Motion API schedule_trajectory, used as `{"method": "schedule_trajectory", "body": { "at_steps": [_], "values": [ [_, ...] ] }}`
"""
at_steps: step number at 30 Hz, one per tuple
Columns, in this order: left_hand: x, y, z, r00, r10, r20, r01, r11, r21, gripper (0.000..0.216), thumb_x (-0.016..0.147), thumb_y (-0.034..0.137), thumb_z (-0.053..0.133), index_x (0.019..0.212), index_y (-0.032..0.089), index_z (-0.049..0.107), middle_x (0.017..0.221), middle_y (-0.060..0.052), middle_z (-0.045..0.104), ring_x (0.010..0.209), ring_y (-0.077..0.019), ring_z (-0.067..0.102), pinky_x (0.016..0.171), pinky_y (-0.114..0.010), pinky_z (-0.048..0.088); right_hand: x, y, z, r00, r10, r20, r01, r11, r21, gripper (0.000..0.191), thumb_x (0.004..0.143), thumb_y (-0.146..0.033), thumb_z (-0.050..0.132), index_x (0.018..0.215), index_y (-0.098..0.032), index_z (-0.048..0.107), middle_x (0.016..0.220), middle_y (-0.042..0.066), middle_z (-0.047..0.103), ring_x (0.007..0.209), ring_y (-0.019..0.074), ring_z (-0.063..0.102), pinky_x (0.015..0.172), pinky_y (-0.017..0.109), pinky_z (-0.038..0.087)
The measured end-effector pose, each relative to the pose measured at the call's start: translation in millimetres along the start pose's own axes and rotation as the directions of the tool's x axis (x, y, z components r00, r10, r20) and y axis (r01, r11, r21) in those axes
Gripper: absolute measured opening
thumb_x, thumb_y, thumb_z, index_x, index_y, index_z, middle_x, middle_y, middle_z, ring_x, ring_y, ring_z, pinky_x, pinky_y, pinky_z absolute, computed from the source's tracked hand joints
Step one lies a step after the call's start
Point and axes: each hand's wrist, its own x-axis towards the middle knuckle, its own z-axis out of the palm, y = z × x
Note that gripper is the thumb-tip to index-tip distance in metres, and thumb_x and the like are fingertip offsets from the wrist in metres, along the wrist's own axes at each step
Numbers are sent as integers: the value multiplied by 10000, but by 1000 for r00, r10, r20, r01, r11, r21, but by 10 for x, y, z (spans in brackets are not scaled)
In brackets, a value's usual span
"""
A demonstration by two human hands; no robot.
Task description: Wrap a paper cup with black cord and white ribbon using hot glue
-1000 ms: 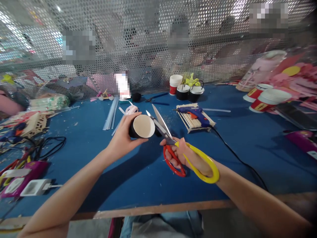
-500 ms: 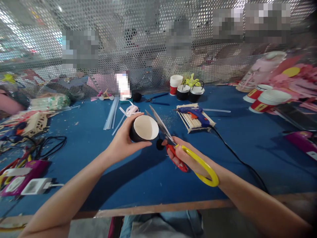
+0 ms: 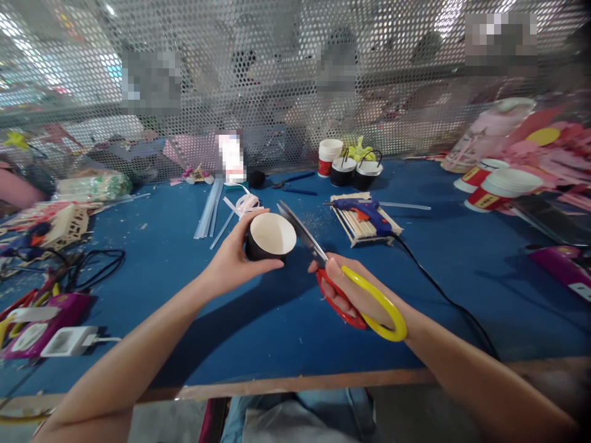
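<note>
My left hand (image 3: 231,261) is wrapped round a black paper cup (image 3: 270,237), held on its side above the blue table with its white inside facing me. My right hand (image 3: 355,292) grips a pair of scissors (image 3: 341,280) by the red and yellow handles. The metal blades are closed and point up-left, lying close against the cup's right rim. Both forearms reach in from the near edge of the table.
A blue glue gun (image 3: 362,209) lies on a bundle of wooden sticks, its black cord (image 3: 443,295) trailing right. Cups (image 3: 344,169) stand at the back by the perforated metal screen (image 3: 277,92). Cables and a purple power strip (image 3: 41,326) crowd the left; stacked cups (image 3: 494,187) sit right.
The scissor blades have closed from wide open. A small black piece seen below the cup half a second ago is no longer visible. The cup has tilted slightly.
</note>
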Motion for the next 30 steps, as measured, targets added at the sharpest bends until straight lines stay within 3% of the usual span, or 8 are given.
{"method": "schedule_trajectory", "body": {
  "at_steps": [4, 7, 11, 15, 18, 20, 22, 30],
  "values": [
    [9, -123, -22, 974, -213, 83, 226, 854, -469, 680, 667, 388, 742, 1247, 218, 429, 1300, -100, 503, 1207, -303, 473, 1000, -430, 399, 100, 17, -163, 968, -57, -246, -48, 915, -402, 484, 790, -613, 467, 1046, -206, 528, 653, -4, 555, 474, 123, 511, 424, 244, 404],
    [-43, -202, -24, 904, -298, 307, 426, 572, -701, 596, 704, 466, 681, 1189, 171, 500, 1185, -122, 593, 1063, -304, 587, 881, -418, 478, 215, 73, -254, 915, -176, -364, -175, 640, -749, 426, 789, -453, 556, 1117, -183, 526, 876, 92, 648, 781, 248, 629, 632, 318, 463],
    [-152, -319, 64, 833, -206, 513, 553, 297, -779, 590, 727, 549, 622, 1148, 141, 561, 1087, -124, 647, 932, -265, 645, 778, -375, 520, 310, 172, -240, 918, -57, -393, -348, 360, -866, 423, 841, -308, 496, 1212, -105, 477, 1078, 202, 595, 923, 315, 621, 683, 355, 459],
    [-242, -430, 223, 783, -168, 599, 622, 232, -748, 640, 683, 593, 648, 1134, 143, 579, 1011, -110, 665, 851, -245, 660, 697, -335, 531, 249, 145, -203, 934, -41, -356, -345, 165, -924, 381, 871, -295, 471, 1189, -93, 530, 1028, 218, 605, 940, 355, 606, 693, 406, 460],
    [-275, -452, 310, 749, -168, 641, 663, 214, -718, 641, 690, 619, 623, 1092, 120, 600, 959, -117, 670, 806, -232, 661, 666, -315, 526, 173, 15, -177, 959, -243, -148, -69, 306, -950, 299, 889, -304, 465, 1090, -140, 614, 1007, 162, 632, 966, 300, 594, 778, 406, 457],
    [-285, -439, 343, 741, -158, 652, 670, 227, -707, 656, 700, 646, 588, 1083, 114, 600, 938, -118, 667, 778, -221, 659, 645, -305, 517, 162, -76, -129, 892, -452, 16, 269, 503, -821, 276, 892, -329, 477, 1081, -183, 613, 1063, 106, 627, 988, 224, 581, 833, 347, 453],
    [-292, -419, 363, 740, -144, 656, 669, 254, -699, 664, 701, 672, 560, 1062, 116, 599, 916, -116, 664, 738, -214, 656, 607, -298, 505, 193, -142, -54, 811, -581, 76, 483, 589, -648, 249, 879, -348, 505, 1058, -208, 608, 1082, 74, 620, 993, 188, 564, 846, 317, 446],
    [-324, -402, 397, 777, -172, 606, 623, 354, -698, 619, 667, 647, 616, 1011, 134, 577, 854, -105, 656, 647, -202, 642, 531, -281, 484, 338, -141, 144, 821, -557, 123, 529, 662, -531, 188, 865, -275, 526, 694, -197, 518, 726, 6, 552, 781, 144, 506, 746, 282, 395]
  ]
}}
